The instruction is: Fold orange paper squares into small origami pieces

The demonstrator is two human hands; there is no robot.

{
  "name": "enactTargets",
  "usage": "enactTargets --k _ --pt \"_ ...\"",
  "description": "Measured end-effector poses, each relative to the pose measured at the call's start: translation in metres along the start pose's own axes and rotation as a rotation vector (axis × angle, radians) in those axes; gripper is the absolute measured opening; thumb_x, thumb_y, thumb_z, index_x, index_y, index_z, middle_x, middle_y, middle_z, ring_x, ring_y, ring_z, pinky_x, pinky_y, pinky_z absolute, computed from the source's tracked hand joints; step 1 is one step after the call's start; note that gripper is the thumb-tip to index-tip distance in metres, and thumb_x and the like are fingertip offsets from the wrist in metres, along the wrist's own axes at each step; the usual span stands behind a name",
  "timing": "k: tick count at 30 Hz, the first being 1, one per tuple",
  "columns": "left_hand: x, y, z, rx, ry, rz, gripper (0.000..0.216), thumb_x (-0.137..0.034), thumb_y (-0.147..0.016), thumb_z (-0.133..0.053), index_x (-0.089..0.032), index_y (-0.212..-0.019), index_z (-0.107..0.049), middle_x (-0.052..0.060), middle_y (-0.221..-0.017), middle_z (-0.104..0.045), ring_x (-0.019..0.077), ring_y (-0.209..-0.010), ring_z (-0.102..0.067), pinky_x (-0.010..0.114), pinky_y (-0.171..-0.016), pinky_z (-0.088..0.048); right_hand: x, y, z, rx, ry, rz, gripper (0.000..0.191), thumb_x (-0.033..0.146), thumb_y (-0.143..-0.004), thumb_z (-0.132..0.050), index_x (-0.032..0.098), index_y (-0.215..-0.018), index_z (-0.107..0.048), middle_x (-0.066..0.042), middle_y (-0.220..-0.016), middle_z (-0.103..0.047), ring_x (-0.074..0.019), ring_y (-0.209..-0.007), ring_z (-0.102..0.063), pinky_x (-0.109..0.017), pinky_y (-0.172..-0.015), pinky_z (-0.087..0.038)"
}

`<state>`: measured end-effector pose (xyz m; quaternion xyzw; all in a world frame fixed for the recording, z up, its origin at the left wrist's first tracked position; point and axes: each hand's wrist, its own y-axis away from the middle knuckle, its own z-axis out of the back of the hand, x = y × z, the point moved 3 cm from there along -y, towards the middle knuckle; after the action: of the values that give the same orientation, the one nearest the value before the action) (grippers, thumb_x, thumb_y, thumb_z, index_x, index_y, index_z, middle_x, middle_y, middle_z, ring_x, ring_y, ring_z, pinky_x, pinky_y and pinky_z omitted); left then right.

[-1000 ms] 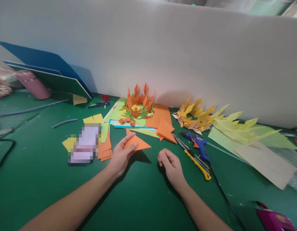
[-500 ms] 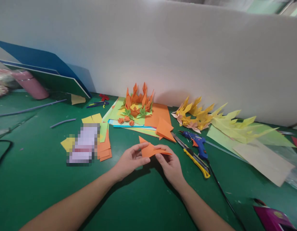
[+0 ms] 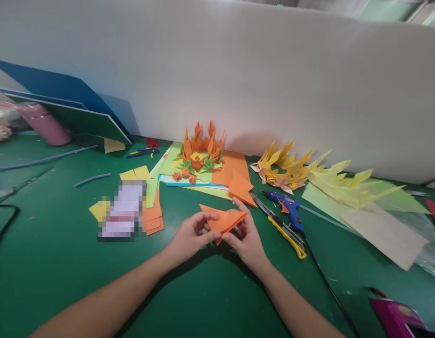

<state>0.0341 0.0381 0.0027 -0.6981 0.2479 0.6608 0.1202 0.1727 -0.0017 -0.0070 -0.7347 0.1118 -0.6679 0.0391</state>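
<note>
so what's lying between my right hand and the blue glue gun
In the head view, a yellow-handled cutter lies slantwise on the green table between your right hand and the blue glue gun.

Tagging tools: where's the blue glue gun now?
Head view, right of centre: the blue glue gun lies on the green table, just beyond the yellow cutter, right of the right hand.

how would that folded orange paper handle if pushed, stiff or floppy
The folded orange paper is probably light and easily bent, as its edges look thin. Its visible folding may stiffen it somewhat. The pointed corner above the left hand could crumple, as it juts out.
</note>
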Motion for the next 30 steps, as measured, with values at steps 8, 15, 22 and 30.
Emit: enactTargets --k 8,15,22,30 --pt "-0.006 0.002 0.004 -0.098 -0.172 -0.173 0.019 -0.036 -0.074 -0.061 -0.018 -0.067 -0.058 0.003 -0.074 -0.059 0.015 -0.07 -0.056 0.027 -0.063 -0.047 0.0 0.001 -0.002 -0.033 0.108 0.032 0.059 0.027 -0.075 -0.062 0.027 -0.128 -0.037 -0.009 -0.109 -0.057 -0.0208 -0.097 -0.06 -0.033 -0.075 -0.054" --pt "-0.009 0.003 0.009 -0.249 -0.124 -0.219 0.024 -0.041 -0.073 -0.062 -0.017 -0.07 -0.062 0.01 -0.132 -0.036 0.0276 -0.114 -0.047 0.03 -0.068 -0.053 0.006 -0.001 0.011 -0.287 0.265 0.174 0.014 0.015 -0.076 -0.055 0.021 -0.089 -0.057 -0.005 -0.089 -0.061 -0.0173 -0.083 -0.059 -0.032 -0.072 -0.05" --pt "-0.007 0.0 0.009 -0.217 0.251 0.011 0.034 -0.049 -0.074 -0.059 -0.016 -0.071 -0.055 0.008 -0.131 -0.046 0.022 -0.1 -0.059 0.03 -0.074 -0.049 0.016 0.002 0.017 -0.34 0.439 0.317 0.014 0.014 -0.076 -0.057 0.022 -0.073 -0.067 -0.006 -0.097 -0.06 -0.0215 -0.095 -0.057 -0.041 -0.086 -0.044" --pt "-0.007 -0.004 0.021 -0.295 0.303 -0.081 0.032 -0.023 -0.053 -0.079 -0.018 -0.081 -0.063 0.007 -0.128 -0.052 0.0213 -0.112 -0.051 0.027 -0.083 -0.045 0.009 -0.002 0.016 -0.255 0.215 0.174 0.016 0.016 -0.076 -0.054 0.022 -0.07 -0.067 -0.008 -0.117 -0.059 -0.0242 -0.112 -0.053 -0.043 -0.092 -0.04"
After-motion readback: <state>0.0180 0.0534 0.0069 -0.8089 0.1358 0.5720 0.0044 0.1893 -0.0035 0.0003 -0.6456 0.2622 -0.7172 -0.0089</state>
